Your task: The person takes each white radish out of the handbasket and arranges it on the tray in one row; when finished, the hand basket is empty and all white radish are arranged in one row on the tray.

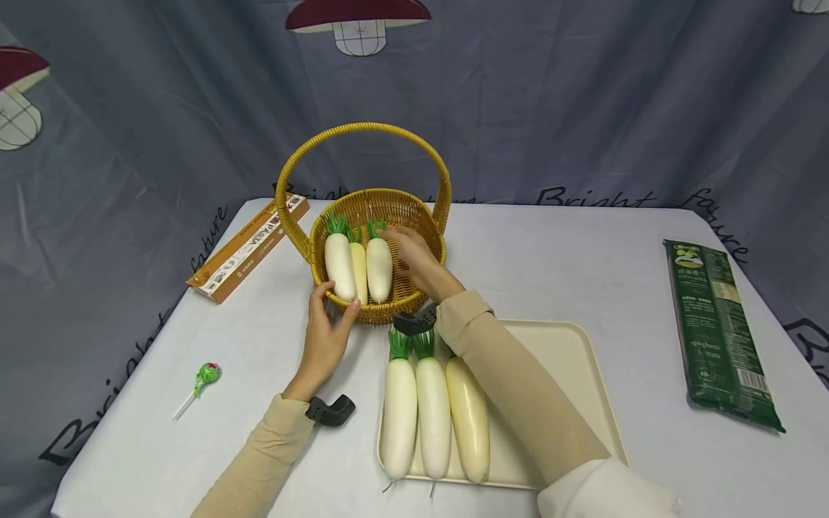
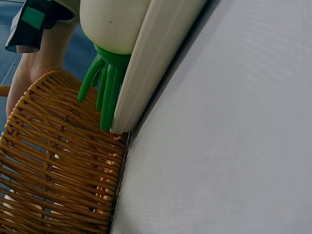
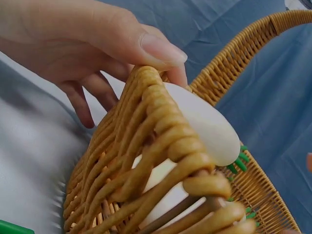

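Observation:
A round wicker basket (image 1: 401,205) with a tall handle holds two white toy radishes (image 1: 379,270) and a narrower pale-yellow one (image 1: 359,273), green tops toward the back. My left hand (image 1: 324,345) holds the basket's front rim, thumb and forefinger at its edge; in the right wrist view, the thumb (image 3: 163,51) lies over the woven rim. Inside the basket my right hand (image 1: 417,259) reaches over the right side, fingers extended near the rightmost radish's leaves, thumb apart from its body. The left wrist view shows the basket's outer wall (image 2: 53,156).
In front of the basket, a cream tray (image 1: 563,360) bears two white radishes (image 1: 400,417) and a yellowish one (image 1: 469,421), partly under my right forearm. A pasta box (image 1: 249,248) lies back left, a lollipop (image 1: 207,374) left, a green spaghetti packet (image 1: 722,338) far right.

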Demonstrator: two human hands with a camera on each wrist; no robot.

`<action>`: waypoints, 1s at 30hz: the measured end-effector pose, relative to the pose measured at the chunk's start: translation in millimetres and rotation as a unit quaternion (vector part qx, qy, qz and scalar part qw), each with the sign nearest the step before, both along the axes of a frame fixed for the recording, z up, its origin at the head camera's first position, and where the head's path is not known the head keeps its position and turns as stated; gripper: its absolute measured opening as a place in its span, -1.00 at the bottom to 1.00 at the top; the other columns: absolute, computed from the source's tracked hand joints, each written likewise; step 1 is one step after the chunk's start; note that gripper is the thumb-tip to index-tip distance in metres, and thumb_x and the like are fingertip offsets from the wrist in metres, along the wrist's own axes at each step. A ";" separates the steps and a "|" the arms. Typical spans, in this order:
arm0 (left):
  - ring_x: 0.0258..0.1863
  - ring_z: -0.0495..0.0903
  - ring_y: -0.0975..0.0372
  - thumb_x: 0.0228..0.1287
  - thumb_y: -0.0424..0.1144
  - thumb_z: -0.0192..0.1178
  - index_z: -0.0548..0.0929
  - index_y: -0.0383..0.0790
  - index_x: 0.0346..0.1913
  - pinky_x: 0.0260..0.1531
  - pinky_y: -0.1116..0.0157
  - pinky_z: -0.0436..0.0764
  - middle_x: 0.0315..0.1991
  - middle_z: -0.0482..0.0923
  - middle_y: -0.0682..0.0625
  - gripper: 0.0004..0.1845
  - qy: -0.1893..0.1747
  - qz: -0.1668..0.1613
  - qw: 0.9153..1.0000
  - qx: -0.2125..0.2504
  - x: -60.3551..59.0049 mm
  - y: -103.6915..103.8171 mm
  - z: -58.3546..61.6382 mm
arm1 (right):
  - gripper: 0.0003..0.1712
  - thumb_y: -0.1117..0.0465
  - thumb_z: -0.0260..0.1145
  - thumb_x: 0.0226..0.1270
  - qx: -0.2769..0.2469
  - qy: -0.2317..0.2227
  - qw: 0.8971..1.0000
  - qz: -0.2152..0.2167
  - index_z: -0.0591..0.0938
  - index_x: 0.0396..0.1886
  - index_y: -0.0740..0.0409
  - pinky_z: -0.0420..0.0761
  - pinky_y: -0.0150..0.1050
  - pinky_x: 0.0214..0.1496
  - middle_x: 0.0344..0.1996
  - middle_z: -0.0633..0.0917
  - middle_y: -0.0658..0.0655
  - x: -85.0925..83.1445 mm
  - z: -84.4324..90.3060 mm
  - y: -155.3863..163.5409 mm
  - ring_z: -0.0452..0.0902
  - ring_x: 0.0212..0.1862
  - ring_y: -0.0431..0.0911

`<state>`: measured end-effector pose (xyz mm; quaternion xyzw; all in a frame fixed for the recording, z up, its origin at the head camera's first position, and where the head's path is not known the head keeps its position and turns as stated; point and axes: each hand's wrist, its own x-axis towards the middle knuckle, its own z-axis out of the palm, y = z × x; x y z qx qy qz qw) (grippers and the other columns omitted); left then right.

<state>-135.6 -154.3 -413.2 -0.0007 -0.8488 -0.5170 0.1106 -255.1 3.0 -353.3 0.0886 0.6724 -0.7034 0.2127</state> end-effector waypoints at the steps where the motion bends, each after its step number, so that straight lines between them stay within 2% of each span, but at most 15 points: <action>1: 0.34 0.08 -0.14 0.24 0.03 0.07 0.08 -0.05 0.27 0.27 -0.03 0.23 0.37 -0.04 -0.19 -0.38 0.001 -0.001 1.000 0.000 -0.3 -0.2 -0.2 | -0.09 -0.12 0.25 0.12 0.012 -0.013 1.000 0.009 0.03 0.39 -0.07 0.31 0.06 0.27 0.38 0.09 0.04 -0.1 -0.3 -0.4 0.06 0.37 0.12; 6: 0.34 0.08 -0.12 0.24 0.04 0.07 0.08 -0.07 0.27 0.28 -0.02 0.22 0.36 -0.03 -0.19 -0.37 0.000 -0.001 1.000 0.000 -0.4 -0.1 0.4 | 0.01 -0.13 0.28 0.09 0.060 -0.049 0.995 0.057 -0.06 0.41 -0.03 0.30 0.07 0.28 0.38 0.07 0.10 0.3 -1.0 -1.1 0.07 0.35 0.11; 10: 0.34 0.07 -0.12 0.24 0.06 0.05 0.07 -0.06 0.27 0.28 -0.01 0.22 0.36 -0.03 -0.18 -0.37 -0.003 -0.003 1.000 0.002 0.6 0.2 1.7 | 0.03 -0.10 0.30 0.08 0.075 -0.064 0.992 0.083 -0.07 0.41 0.01 0.44 0.07 0.14 0.36 0.09 0.12 0.6 -0.8 -1.2 0.10 0.31 0.12; 13: 0.35 0.07 -0.11 0.25 0.06 0.04 0.07 -0.07 0.27 0.28 -0.01 0.21 0.36 -0.03 -0.17 -0.37 -0.006 -0.004 1.000 0.003 1.2 0.1 2.2 | 0.06 -0.06 0.32 0.08 0.072 -0.078 0.989 0.099 -0.12 0.42 -0.03 0.56 0.05 -0.02 0.31 0.20 0.15 1.0 -1.2 -1.9 0.25 0.24 0.11; 17: 0.35 0.07 -0.09 0.25 0.07 0.04 0.07 -0.06 0.27 0.29 0.00 0.21 0.36 -0.02 -0.16 -0.37 -0.009 -0.003 1.000 0.004 1.4 0.2 2.4 | 0.11 -0.02 0.34 0.08 0.072 -0.085 0.988 0.112 -0.21 0.42 -0.05 0.62 -0.01 -0.13 0.24 0.30 0.21 1.6 -1.9 -3.1 0.48 0.04 0.13; 20: 0.35 0.06 -0.10 0.25 0.07 0.03 0.07 -0.06 0.27 0.29 -0.01 0.21 0.36 -0.03 -0.16 -0.37 -0.007 -0.005 1.000 0.005 0.8 0.6 2.5 | 0.11 0.02 0.34 0.09 0.082 -0.080 0.987 0.110 -0.22 0.43 -0.04 0.64 -0.07 -0.17 0.24 0.28 0.22 1.4 -2.5 -3.3 0.52 -0.06 0.13; 25: 0.35 0.06 -0.12 0.25 0.07 0.03 0.07 -0.05 0.27 0.28 -0.01 0.22 0.37 -0.03 -0.17 -0.37 -0.005 -0.005 1.000 0.004 -0.1 1.1 2.8 | 0.11 0.14 0.37 0.07 0.089 -0.073 0.988 0.106 -0.18 0.43 -0.01 0.64 -0.13 -0.13 0.14 0.38 0.24 1.0 -3.4 -3.0 0.53 -0.22 0.00; 30: 0.35 0.06 -0.11 0.26 0.05 0.04 0.06 -0.05 0.28 0.28 -0.02 0.22 0.37 -0.03 -0.16 -0.37 -0.006 -0.004 1.000 0.000 0.8 0.7 2.8 | 0.11 0.18 0.38 0.05 0.086 -0.063 0.987 0.121 -0.18 0.42 0.04 0.59 -0.10 -0.01 0.01 0.47 0.27 2.4 -1.7 -3.1 0.56 -0.36 -0.08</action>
